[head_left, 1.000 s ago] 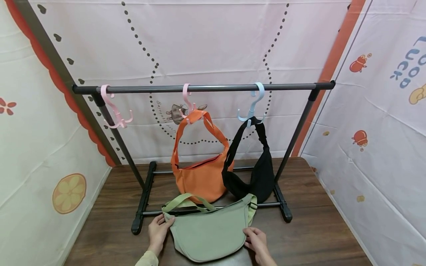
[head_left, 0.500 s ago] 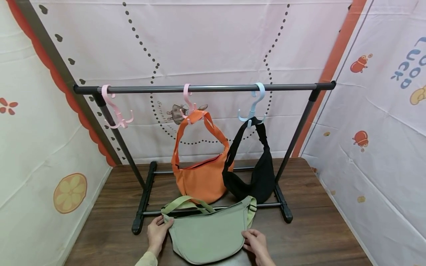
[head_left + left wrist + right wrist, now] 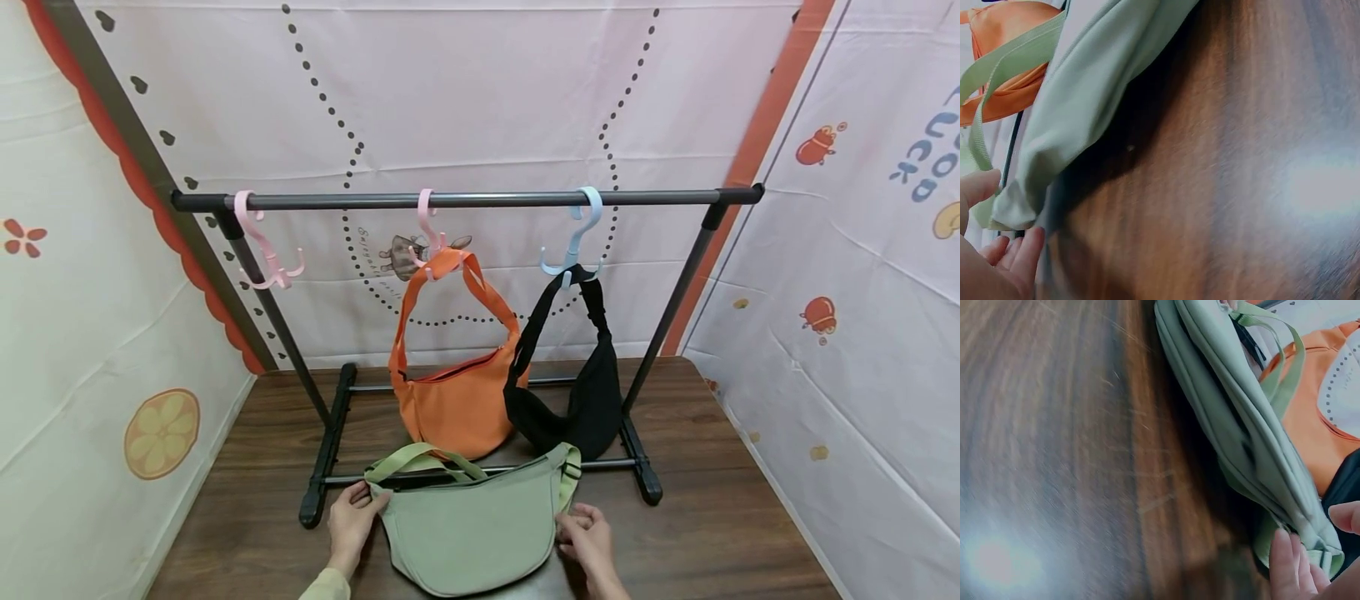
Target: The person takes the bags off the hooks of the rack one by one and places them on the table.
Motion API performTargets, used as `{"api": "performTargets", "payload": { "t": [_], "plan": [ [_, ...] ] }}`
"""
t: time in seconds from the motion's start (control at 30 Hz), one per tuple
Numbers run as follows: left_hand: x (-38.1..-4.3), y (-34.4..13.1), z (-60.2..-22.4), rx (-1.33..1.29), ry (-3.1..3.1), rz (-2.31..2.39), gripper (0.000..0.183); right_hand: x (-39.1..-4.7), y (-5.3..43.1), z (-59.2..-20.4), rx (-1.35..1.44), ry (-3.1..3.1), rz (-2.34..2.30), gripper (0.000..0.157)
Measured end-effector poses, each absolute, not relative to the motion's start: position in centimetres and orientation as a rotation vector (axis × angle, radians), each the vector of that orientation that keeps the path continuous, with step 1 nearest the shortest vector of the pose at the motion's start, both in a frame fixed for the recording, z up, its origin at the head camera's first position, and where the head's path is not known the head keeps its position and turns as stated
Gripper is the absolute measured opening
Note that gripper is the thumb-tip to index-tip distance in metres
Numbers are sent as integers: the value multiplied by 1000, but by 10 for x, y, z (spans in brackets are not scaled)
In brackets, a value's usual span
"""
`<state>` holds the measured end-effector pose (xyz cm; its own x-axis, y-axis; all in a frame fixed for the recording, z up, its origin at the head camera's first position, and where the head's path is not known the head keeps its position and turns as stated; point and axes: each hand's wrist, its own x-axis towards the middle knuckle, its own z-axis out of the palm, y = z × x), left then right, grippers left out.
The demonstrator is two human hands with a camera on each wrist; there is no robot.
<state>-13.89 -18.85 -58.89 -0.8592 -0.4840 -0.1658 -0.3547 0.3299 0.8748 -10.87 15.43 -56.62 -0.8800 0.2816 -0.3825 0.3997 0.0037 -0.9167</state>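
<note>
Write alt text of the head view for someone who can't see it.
A person's left hand holds one end of a green bag, and the right hand touches the other. Behind, an orange bag hangs from the middle, pink hook of a black rack, a black bag from its blue hook.

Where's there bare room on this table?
Tabletop is bare between the rack's left foot and left cloth, and between its right foot and right cloth. Crowded middle: left hand, green bag, right hand, with orange bag and black bag behind.
</note>
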Motion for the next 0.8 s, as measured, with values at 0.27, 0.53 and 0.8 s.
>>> {"api": "performTargets", "payload": {
  "t": [0.27, 0.53, 0.8],
  "plan": [
    [-145, -195, -556, 625, -2535, -1432, 59, -121, 161, -549, 705, 2608, -1856, 47],
    [-167, -194, -497, 262, -2448, -1332, 54, -130, 157, -540, 491, 2902, -1832, 40],
    [-191, -180, -410, -272, -2226, -988, 50, -131, 149, -532, 396, 2904, -1851, 42]
  ]
}}
